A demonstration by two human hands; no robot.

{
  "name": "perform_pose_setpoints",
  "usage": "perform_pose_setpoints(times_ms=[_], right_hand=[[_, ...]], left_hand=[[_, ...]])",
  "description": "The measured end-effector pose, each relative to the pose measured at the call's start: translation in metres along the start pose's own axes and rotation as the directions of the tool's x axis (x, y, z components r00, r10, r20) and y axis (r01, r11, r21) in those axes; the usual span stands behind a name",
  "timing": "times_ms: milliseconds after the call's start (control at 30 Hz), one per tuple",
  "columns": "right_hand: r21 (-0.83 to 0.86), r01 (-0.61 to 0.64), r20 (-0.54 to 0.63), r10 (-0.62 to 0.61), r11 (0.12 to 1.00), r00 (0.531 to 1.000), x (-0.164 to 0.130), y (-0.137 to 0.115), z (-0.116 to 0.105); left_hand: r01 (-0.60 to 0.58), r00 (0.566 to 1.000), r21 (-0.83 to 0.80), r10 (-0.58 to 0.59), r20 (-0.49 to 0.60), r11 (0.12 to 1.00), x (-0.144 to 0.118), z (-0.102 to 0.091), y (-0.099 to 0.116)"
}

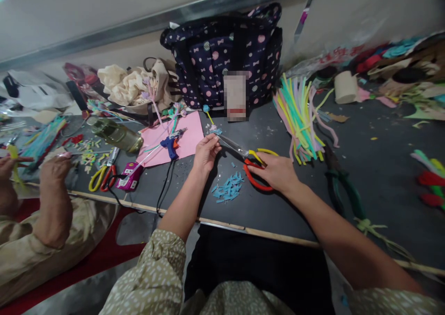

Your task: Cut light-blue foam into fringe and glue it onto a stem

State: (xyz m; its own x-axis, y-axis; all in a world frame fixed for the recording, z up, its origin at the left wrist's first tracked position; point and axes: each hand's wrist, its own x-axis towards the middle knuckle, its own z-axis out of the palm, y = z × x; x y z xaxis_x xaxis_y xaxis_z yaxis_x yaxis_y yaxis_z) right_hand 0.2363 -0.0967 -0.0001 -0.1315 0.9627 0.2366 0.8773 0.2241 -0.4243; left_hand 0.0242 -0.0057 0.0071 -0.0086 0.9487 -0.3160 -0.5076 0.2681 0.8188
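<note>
My right hand (280, 171) is closed around the handles of a pair of scissors (246, 155) with one red and one yellow loop. The blades point left, and their tips reach the fingertips of my left hand (207, 152). That hand is pinched closed; whatever lies between the fingers is too small to make out. Small blue bits lie just beyond the fingertips. Below the scissors, on the dark table, is a loose pile of short cut blue pieces (228, 188). A blue glue gun (169, 147) rests left of my left hand on a pink sheet (193, 132).
A dark patterned bag (225, 51) stands behind my hands. To the right lie a bundle of coloured pipe cleaners (301, 120) and green-handled pliers (342, 185). On the left are a bottle (116, 134), a purple box (130, 177), other scissors (102, 176) and a co-worker's hands (55, 166).
</note>
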Motion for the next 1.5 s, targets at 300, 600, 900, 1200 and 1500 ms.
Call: perform_pose_setpoints(times_ms=[300,600,900,1200,1500], right_hand=[[-0.155,-0.15,-0.003,0.151,0.976,0.988,0.003,-0.001,0.001],[-0.145,-0.101,0.01,0.104,0.984,0.995,0.002,0.0,0.0],[-0.156,-0.076,0.012,0.079,0.985,0.997,0.0,0.008,0.008],[-0.161,-0.152,0.046,0.161,0.975,0.986,0.002,0.007,0.006],[-0.056,-0.134,0.059,0.138,0.989,0.989,0.002,0.008,0.004]], left_hand=[[0.021,1.0,-0.032,-0.021,-0.004,0.999,0.002,-0.001,0.002],[0.055,0.998,-0.085,-0.056,-0.004,0.995,0.003,-0.004,0.0],[0.072,0.997,-0.137,-0.072,0.006,0.988,0.0,-0.001,0.001],[0.054,0.998,-0.113,-0.049,0.042,0.992,0.0,-0.001,0.003],[0.05,0.997,-0.115,-0.042,0.07,0.992,0.004,-0.004,-0.001]])
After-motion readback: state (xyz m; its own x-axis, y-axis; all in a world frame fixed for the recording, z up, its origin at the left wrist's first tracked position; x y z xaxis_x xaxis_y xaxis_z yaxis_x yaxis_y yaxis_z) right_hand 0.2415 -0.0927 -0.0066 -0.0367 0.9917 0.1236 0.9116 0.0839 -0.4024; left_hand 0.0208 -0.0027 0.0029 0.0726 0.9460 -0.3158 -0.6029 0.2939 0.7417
